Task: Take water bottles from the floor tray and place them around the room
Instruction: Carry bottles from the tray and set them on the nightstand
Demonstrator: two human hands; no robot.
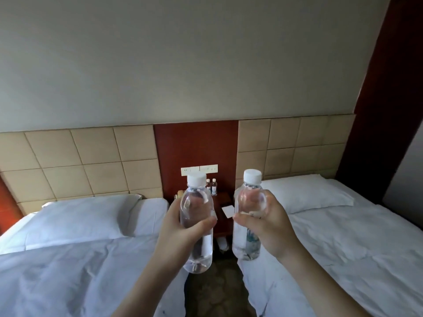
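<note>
Two upright water bottles are held side by side, one gripped in the left hand [180,227] and one in the right hand [265,223], fingers curled round each, directly before the nightstand [223,202] lying ahead between the beds.

A hotel twin room: two white-sheeted beds [68,259] flank a small nightstand [223,200], with padded headboard panels [80,163] behind and two complimentary small bottles [211,185] on the nightstand.
</note>
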